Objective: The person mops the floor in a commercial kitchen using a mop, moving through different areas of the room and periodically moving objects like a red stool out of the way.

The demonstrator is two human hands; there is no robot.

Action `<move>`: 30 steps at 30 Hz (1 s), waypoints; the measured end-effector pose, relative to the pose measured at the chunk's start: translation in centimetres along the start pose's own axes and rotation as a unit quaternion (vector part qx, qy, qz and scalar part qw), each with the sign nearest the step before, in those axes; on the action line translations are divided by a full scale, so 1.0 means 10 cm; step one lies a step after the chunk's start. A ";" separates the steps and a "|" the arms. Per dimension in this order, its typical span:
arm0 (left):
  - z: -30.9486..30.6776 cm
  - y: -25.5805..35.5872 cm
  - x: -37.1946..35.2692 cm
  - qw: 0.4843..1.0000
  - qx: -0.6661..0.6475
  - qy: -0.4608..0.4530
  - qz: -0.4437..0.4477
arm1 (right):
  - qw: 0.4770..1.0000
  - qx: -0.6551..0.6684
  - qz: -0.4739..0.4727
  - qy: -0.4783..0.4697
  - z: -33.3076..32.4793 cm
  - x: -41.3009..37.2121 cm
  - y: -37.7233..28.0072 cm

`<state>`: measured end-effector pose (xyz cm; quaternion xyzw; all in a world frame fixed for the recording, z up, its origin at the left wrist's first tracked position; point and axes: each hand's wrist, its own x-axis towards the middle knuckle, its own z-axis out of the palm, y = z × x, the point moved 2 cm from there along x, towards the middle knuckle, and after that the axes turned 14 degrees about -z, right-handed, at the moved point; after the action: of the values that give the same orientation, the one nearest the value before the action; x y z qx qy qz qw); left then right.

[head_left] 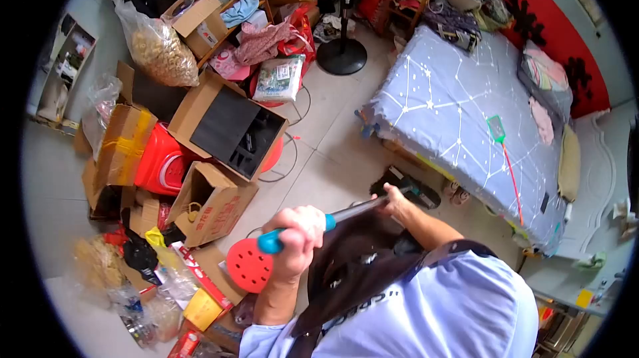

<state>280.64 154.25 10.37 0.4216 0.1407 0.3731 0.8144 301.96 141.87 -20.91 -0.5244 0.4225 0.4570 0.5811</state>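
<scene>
My left hand [297,237] is wrapped around the teal grip at the top of a broom [353,212] with a metal pole. Further down the pole, my right hand [395,202] holds it with the fingers closed around it. The pole slants away to the right, toward a dark head with teal parts that rests on the floor by the bed. My right hand hides part of the join. A red round stool seat [249,265] with holes is just below my left hand.
The bed [452,105] with a star-patterned cover fills the right; a green fly swatter [496,129] lies on it. Shoes [456,193] sit by its base. Cardboard boxes [216,205], bags [156,45] and red stools crowd the left. A fan base [341,57] and cable stand ahead on the tiles.
</scene>
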 end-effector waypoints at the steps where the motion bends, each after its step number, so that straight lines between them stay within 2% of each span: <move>1: 0.21 0.19 -0.03 0.999 0.024 -0.011 0.030 | 0.999 0.033 0.026 0.030 -0.04 0.14 -0.08; 2: 0.37 0.40 -0.02 0.999 0.041 -0.016 0.031 | 0.994 0.025 0.047 0.100 0.00 0.17 -0.09; 3: 0.46 0.56 0.00 0.998 0.051 -0.021 0.042 | 0.983 -0.161 -0.069 0.051 0.05 0.28 0.00; 4: 0.53 0.73 0.01 0.996 0.059 -0.031 0.059 | 0.985 -0.168 -0.034 0.010 0.05 0.36 0.04; 5: 0.58 0.91 -0.01 0.992 0.091 -0.046 0.077 | 0.985 -0.170 0.002 -0.033 0.07 0.40 0.11; 7: 0.69 1.22 -0.08 0.989 0.086 -0.065 0.099 | 0.998 -0.050 0.034 -0.012 0.37 -0.58 0.22; 10: 0.88 1.67 -0.18 0.985 0.092 -0.100 0.106 | 0.997 -0.028 0.051 -0.059 0.64 -1.22 0.31; 11: 1.01 1.76 -0.21 0.983 0.102 -0.085 0.123 | 0.996 -0.025 0.051 -0.074 0.74 -1.46 0.30; 13: 1.26 1.92 -0.29 0.978 0.120 -0.055 0.160 | 0.993 0.001 0.076 -0.095 0.91 -1.61 0.36; 16: 1.49 2.15 -0.44 0.967 0.189 -0.060 0.158 | 0.985 0.005 0.088 -0.149 1.23 -1.86 0.37; 17: 1.56 2.12 -0.43 0.965 0.189 -0.051 0.177 | 0.975 0.015 0.120 -0.185 1.36 -1.76 0.39; 19: 1.70 2.07 -0.39 0.957 0.191 -0.034 0.215 | 0.970 0.033 0.100 -0.220 1.61 -1.96 0.27; 21: 1.66 2.09 -0.36 0.950 0.221 -0.019 0.218 | 0.961 0.045 0.090 -0.258 1.91 -1.74 0.22; 22: 1.62 2.07 -0.34 0.947 0.236 -0.013 0.218 | 0.962 0.059 0.129 -0.232 2.03 -1.87 0.10; 27: 1.27 1.54 -0.12 0.928 0.228 0.093 0.278 | 0.961 0.013 0.032 -0.276 2.84 -1.23 -0.23; 28: 1.14 1.36 -0.06 0.922 0.231 0.117 0.289 | 0.969 0.014 0.013 -0.246 3.01 -1.02 -0.32; 29: 1.00 1.12 -0.03 0.905 0.281 0.145 0.284 | 0.967 0.007 -0.054 -0.251 3.08 -0.88 -0.44; 30: 0.87 0.85 0.02 0.902 0.317 0.140 0.258 | 0.961 -0.009 -0.055 -0.272 3.14 -0.57 -0.54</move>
<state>281.38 152.45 22.35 0.6223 0.2503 0.5614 0.4848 306.36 172.46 -11.28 -0.4076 0.2147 0.5538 0.6936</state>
